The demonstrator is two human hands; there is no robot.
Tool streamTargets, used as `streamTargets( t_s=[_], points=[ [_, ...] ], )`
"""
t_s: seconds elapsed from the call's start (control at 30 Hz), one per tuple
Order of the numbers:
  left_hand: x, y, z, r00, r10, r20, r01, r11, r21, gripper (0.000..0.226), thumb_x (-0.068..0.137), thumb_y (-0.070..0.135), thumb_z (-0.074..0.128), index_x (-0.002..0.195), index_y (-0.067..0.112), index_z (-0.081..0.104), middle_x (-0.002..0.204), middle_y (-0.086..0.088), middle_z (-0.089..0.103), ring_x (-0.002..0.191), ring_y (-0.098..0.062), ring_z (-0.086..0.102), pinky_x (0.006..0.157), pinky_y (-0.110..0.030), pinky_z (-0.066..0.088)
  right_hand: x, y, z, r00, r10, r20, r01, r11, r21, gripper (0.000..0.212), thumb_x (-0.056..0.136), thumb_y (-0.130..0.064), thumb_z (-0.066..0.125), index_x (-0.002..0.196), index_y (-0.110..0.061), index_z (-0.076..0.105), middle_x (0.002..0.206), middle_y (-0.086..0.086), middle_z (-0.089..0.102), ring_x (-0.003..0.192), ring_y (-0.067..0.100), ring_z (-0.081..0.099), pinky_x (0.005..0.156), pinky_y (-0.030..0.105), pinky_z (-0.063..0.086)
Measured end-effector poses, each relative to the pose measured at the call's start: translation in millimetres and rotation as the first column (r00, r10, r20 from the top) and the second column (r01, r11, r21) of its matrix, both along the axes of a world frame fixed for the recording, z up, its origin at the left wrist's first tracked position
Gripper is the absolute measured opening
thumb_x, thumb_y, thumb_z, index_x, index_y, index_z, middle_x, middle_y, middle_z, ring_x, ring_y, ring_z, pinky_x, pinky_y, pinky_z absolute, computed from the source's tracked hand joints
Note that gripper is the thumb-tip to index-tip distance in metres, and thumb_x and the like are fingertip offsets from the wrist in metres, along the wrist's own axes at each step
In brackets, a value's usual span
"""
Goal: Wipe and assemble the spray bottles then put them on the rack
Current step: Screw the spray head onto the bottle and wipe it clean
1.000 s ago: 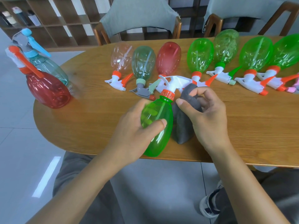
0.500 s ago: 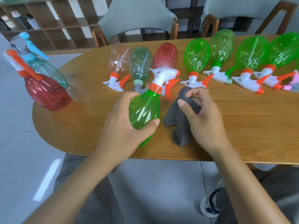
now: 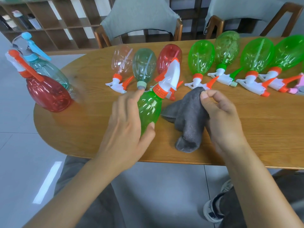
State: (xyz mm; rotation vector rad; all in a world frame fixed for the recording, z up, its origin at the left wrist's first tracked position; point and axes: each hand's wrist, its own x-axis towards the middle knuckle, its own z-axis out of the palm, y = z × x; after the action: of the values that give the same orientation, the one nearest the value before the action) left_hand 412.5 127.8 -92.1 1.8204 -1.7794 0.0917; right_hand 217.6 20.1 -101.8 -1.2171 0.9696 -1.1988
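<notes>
A dining or meeting room is suggested — an oval wooden table [image 3: 246,129] is flanked by cloth-draped wooden chairs [image 3: 139,18], with open cubby shelving [image 3: 54,27] and a tiled floor [image 3: 16,153].

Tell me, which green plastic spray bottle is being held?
The green plastic spray bottle with the orange collar, gripped by the left hand beside the grey cloth; the other green ones lie untouched behind.

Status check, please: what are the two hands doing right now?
Left hand grips green spray bottle, head fitted. Right hand pinches grey cloth, off the bottle. Nothing in the way.
</notes>
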Motion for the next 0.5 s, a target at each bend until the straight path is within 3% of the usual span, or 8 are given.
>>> streamTargets(
  t_s=[0.07,0.17,0.23,0.37,0.5],
  points=[
    [-1,0,-2,1.000,0.012,-0.004,-0.012,1.000,0.007,0.078,0.092,0.037,0.056,0.158,0.010,0.025,0.144,-0.008,0.033,0.133,-0.029,0.040,0.114,-0.036,0.034,0,0,2,0.995,0.057,0.087,-0.064,0.995,0.081,0.016,0.097,-0.032,0.060,0.082,-0.027,0.063,0.083,0.000,0.057,0.084,0.018,0.050,0.079,0.037,0.037],
    [1,-2,-1,0.998,0.054,0.031,-0.054,0.999,0.000,0.088,0.086,0.038,0.071,0.158,0.011,0.029,0.143,-0.008,0.034,0.131,-0.030,0.040,0.110,-0.030,0.031,0,2,6,0.969,0.099,0.228,-0.142,0.973,0.181,0.021,0.106,-0.024,0.053,0.088,-0.023,0.064,0.080,-0.004,0.064,0.075,0.010,0.061,0.069,0.026,0.050],
    [1,-5,0,0.994,0.076,0.076,-0.075,0.997,-0.019,0.089,0.079,0.038,0.080,0.153,0.011,0.039,0.139,-0.007,0.036,0.124,-0.030,0.042,0.107,-0.034,0.036,-1,3,9,0.947,0.128,0.293,-0.198,0.955,0.222,0.020,0.108,-0.020,0.046,0.098,-0.016,0.063,0.079,-0.002,0.066,0.068,0.007,0.064,0.061,0.020,0.052],
    [-4,-8,-1,0.986,0.079,0.147,-0.074,0.996,-0.040,0.088,0.069,0.033,0.092,0.144,0.016,0.050,0.137,-0.005,0.039,0.119,-0.031,0.043,0.104,-0.045,0.044,-6,4,13,0.859,0.282,0.427,-0.422,0.863,0.279,0.029,0.105,-0.017,0.042,0.126,-0.007,0.058,0.098,0.008,0.070,0.073,0.012,0.071,0.061,0.024,0.058],
    [-6,-9,-4,0.992,0.056,0.110,-0.051,0.997,-0.053,0.086,0.067,0.030,0.092,0.141,0.018,0.049,0.143,-0.008,0.042,0.127,-0.033,0.043,0.105,-0.052,0.045,-7,6,17,0.749,0.386,0.538,-0.596,0.746,0.295,0.032,0.095,-0.017,0.047,0.115,-0.011,0.071,0.099,0.008,0.075,0.078,0.015,0.074,0.067,0.027,0.062]
  ],
)
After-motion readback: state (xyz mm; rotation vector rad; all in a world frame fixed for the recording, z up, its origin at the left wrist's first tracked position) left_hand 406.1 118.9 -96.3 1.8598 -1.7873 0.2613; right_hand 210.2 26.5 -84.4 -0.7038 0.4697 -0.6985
